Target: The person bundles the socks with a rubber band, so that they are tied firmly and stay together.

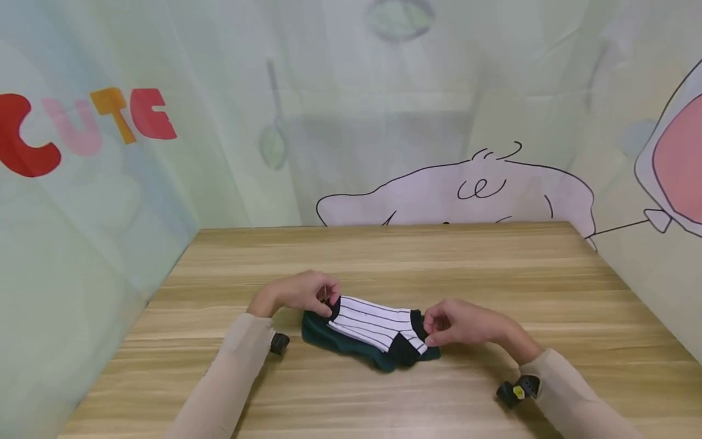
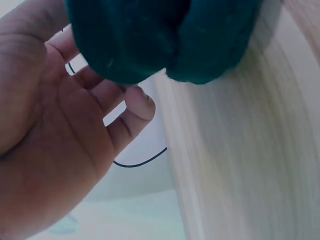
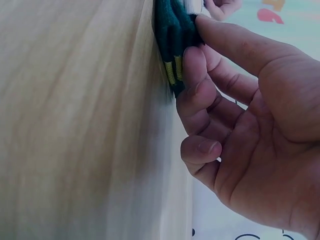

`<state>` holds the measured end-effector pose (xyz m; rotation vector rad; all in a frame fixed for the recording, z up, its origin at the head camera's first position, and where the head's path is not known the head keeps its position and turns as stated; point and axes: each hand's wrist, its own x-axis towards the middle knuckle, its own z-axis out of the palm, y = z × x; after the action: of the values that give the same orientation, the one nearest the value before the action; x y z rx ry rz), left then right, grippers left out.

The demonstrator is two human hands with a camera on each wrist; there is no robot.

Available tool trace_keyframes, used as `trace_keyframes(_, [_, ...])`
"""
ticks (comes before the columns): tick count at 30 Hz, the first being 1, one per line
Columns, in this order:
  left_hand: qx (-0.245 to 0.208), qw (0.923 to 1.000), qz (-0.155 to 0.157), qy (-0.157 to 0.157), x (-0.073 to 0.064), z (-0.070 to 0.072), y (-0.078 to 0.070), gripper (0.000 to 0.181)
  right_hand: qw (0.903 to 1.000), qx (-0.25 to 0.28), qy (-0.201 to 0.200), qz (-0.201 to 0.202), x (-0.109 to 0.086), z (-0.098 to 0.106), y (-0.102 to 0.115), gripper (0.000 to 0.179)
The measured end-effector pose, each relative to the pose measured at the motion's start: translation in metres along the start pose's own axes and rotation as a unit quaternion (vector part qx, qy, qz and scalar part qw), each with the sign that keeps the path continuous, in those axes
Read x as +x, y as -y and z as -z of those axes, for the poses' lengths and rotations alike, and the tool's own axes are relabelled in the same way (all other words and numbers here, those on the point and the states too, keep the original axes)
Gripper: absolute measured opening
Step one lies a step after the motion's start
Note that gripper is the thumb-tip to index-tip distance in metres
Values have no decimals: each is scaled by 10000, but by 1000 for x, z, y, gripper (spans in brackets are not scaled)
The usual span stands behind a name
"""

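Striped sock [image 1: 366,321] atop wavy-edged green fabric [image 1: 348,345]

The striped sock [image 1: 364,320] and green fabric [image 1: 337,340] look like matt cloth, the tabletop [image 1: 384,256] smooth wood.

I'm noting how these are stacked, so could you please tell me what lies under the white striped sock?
Dark green fabric lies under the white striped sock, showing along its near side, with the wooden table below. The fabric's middle is covered, hiding its full shape.

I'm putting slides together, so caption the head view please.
Left hand and right hand pinch opposite ends of a striped sock over dark green fabric on a wood-grain table.
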<state>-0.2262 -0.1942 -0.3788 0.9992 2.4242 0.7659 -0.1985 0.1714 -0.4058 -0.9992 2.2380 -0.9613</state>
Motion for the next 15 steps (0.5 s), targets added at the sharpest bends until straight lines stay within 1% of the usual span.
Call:
trace_keyframes(2, [-14, 10000, 20, -20, 0, 1, -2, 17, 10000, -20, -22, 24, 0, 1, 0, 16])
trace_keyframes(5, [-40, 10000, -29, -45, 1, 2, -5, 17, 10000, -22, -58, 69, -1, 2, 0, 16])
trace_keyframes(7, [-1, 9999, -83, -62, 1, 2, -6, 18, 9999, -26, -84, 94, -2, 2, -1, 15])
trace_keyframes(9, [29, 9999, -67, -70, 2, 1, -6, 19, 9999, -10, -100, 108, -3, 2, -1, 14])
trace_keyframes(11, [81, 9999, -10, -91, 3, 0, -7, 19, 9999, 23, -126, 103, -4, 2, -1, 12])
trace_keyframes(15, [13, 9998, 155, -89, 5, -2, -8, 20, 9998, 66, -150, 118, -5, 2, -2, 10])
